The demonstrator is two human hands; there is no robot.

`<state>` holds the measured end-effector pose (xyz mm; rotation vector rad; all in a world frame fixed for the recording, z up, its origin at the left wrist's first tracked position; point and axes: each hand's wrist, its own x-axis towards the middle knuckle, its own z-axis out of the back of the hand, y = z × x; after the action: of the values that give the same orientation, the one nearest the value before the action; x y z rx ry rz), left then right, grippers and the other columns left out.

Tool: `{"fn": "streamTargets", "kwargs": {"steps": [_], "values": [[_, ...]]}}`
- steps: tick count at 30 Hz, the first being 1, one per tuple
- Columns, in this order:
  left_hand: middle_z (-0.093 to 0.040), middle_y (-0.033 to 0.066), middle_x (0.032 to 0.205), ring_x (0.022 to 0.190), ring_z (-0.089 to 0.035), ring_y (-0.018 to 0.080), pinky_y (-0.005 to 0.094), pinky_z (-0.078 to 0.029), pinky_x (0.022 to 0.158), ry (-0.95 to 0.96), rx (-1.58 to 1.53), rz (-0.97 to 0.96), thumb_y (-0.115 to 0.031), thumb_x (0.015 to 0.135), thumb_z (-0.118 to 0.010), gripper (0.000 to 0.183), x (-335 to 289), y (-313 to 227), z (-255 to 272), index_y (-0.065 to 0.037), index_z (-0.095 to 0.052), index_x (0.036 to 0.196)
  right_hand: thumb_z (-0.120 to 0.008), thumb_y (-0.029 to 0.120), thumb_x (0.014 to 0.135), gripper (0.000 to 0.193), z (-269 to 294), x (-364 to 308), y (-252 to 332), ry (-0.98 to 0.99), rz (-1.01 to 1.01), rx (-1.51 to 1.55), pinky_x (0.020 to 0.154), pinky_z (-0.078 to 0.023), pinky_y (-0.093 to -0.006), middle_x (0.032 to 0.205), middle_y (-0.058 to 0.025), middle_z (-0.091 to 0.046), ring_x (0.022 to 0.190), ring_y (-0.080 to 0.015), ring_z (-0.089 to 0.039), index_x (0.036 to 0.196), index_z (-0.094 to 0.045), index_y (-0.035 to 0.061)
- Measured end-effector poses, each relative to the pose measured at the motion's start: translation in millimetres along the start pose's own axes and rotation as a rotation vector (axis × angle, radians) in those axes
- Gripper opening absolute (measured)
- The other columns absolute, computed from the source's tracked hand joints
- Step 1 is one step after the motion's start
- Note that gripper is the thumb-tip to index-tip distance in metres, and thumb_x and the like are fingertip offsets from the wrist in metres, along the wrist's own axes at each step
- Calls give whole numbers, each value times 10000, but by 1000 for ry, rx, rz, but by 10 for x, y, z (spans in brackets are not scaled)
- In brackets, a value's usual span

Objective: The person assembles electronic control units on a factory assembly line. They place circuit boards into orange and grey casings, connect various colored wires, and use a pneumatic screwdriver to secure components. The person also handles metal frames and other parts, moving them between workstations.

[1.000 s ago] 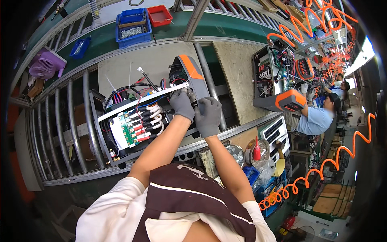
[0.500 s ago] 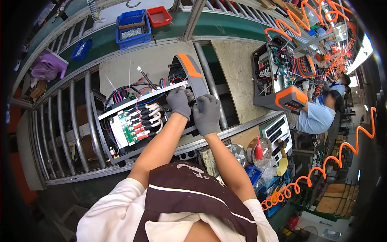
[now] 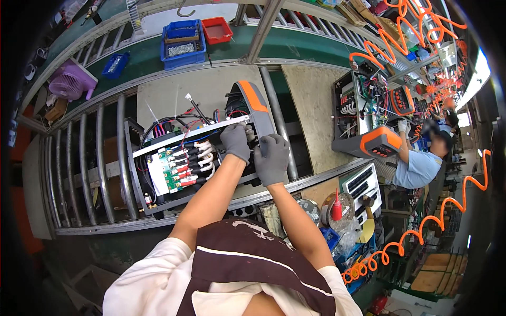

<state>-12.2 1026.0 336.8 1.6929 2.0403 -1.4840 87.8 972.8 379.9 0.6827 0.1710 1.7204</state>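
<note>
An opened electrical unit [image 3: 182, 163] lies on the roller conveyor, its circuit board, white-sleeved cables [image 3: 206, 158] and loose wires exposed. A pale metal bar [image 3: 192, 136] crosses its top. At the right end stands a grey-and-orange end panel [image 3: 254, 102]. My left hand [image 3: 235, 143], in a grey glove, is closed beside the bar's right end, inside the panel; what its fingertips hold is hidden. My right hand [image 3: 272, 160], gloved too, is wrapped round the near part of the end panel, its fingers bent over the edge.
A second opened unit [image 3: 363, 113] stands to the right, where a co-worker in a blue shirt [image 3: 419, 167] reaches in. Blue bins [image 3: 183, 50] and a red bin [image 3: 217, 30] sit beyond the conveyor. A red bottle [image 3: 336, 209] and white tray [image 3: 363, 189] are near right. Coiled orange hoses [image 3: 403, 237] hang at right.
The whole view has shifted slightly. Both my hands keep nearly the same places on the unit, with the left fingers tucked a little closer under the bar's end.
</note>
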Motion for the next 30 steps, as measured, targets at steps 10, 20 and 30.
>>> {"fn": "streamTargets", "kwargs": {"steps": [10, 20, 30], "values": [[-599, 52, 698, 515, -531, 98, 194, -410, 415, 126, -5, 53, -52, 889, -557, 59, 8, -27, 79, -20, -600, 865, -679, 159, 687, 302, 18, 3, 21, -9, 15, -40, 875, -380, -422, 1048, -111, -531, 1022, -320, -474, 956, -569, 77], [-614, 71, 776, 617, -567, 123, 213, -451, 495, 286, 94, 126, -71, 896, -513, 91, 82, -56, 134, -31, -590, 925, -681, 179, 692, 319, 17, 11, 37, 13, 5, -57, 885, -376, -421, 1054, -116, -527, 1019, -329, -471, 970, -569, 70], [-615, 103, 889, 698, -603, 159, 245, -511, 600, 445, 130, 135, -8, 845, -487, 227, -62, -123, 211, 24, -547, 1062, -679, 166, 689, 321, 33, 1, 28, -4, 38, -76, 880, -387, -425, 1047, -128, -538, 1016, -334, -481, 976, -574, 70]]}}
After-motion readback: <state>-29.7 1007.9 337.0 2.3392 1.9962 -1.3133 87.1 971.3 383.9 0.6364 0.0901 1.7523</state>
